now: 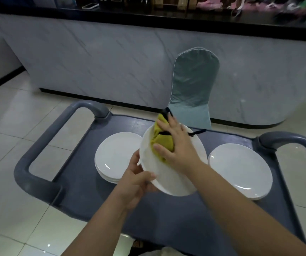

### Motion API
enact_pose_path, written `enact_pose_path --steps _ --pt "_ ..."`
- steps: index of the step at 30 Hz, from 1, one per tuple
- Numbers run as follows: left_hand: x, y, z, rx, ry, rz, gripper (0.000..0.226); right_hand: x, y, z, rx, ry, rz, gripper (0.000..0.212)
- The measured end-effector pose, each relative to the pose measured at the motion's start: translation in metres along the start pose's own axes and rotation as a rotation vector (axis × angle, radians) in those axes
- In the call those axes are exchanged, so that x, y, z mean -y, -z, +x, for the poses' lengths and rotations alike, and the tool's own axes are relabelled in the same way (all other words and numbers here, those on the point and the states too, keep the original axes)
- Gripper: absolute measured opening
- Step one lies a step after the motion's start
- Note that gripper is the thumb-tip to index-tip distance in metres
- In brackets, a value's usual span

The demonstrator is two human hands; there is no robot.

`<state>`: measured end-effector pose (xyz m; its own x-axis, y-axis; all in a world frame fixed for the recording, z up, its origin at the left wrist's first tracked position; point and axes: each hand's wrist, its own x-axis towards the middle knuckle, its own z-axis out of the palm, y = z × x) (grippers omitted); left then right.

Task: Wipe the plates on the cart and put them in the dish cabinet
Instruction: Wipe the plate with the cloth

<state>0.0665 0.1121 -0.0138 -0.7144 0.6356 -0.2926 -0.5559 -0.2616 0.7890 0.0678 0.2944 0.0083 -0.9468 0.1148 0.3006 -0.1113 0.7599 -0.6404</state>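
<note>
A white plate (174,180) is held tilted above the grey cart (85,182). My left hand (135,183) grips its lower left rim. My right hand (178,145) presses a yellow-green cloth (160,142) with black trim flat against the plate's upper face. On the cart, a stack of white plates (115,156) sits to the left of the held plate, partly hidden behind it. Another small stack of white plates (241,170) rests on the right.
The cart has curved grey handles at the left (37,150) and right (287,139) ends. A chair with a teal cover (192,85) stands just beyond the cart, against a marble-patterned counter (111,58) with a black top. Tiled floor lies all around.
</note>
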Motion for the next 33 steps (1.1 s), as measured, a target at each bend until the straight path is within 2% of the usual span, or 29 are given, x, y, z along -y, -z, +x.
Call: enact_pose_path --steps 3,8,11,15,17,20,22,24,27,29,33 --pt "-0.002 0.008 -0.001 0.003 0.014 -0.04 0.072 0.014 -0.014 -0.017 0.127 0.07 -0.042 0.067" --pt "0.011 0.006 -0.005 0.02 0.023 0.006 0.08 0.035 -0.018 -0.03 0.016 -0.146 0.023 0.065" --pt "0.001 0.004 -0.008 0.058 0.001 -0.003 0.075 0.045 -0.03 -0.04 -0.093 -0.036 -0.085 0.052" --pt "-0.013 0.01 -0.01 0.025 -0.034 0.005 0.08 -0.006 -0.01 -0.069 -0.108 0.194 -0.026 0.045" --pt "-0.012 0.006 -0.009 0.022 -0.038 0.045 0.082 -0.026 0.009 -0.066 -0.186 0.117 0.032 0.043" --pt "-0.01 -0.006 -0.006 0.047 -0.014 0.085 0.076 -0.012 0.018 -0.025 -0.33 -0.142 0.15 0.042" --pt "-0.013 -0.011 -0.003 0.055 -0.029 0.067 0.072 0.019 0.006 -0.005 -0.293 -0.093 0.161 0.043" --pt "-0.018 -0.01 0.0 0.052 -0.05 0.026 0.071 0.036 -0.009 -0.013 -0.166 0.043 0.188 0.047" --pt "-0.019 -0.001 0.002 0.027 -0.048 0.015 0.074 0.007 -0.018 -0.06 -0.091 0.1 0.214 0.052" --pt "-0.012 0.0 0.003 0.02 -0.018 0.055 0.083 -0.024 -0.01 -0.079 -0.15 0.062 0.215 0.051" --pt "-0.003 -0.017 0.009 0.019 0.013 0.051 0.078 -0.023 0.008 -0.033 -0.373 -0.237 0.252 0.039"
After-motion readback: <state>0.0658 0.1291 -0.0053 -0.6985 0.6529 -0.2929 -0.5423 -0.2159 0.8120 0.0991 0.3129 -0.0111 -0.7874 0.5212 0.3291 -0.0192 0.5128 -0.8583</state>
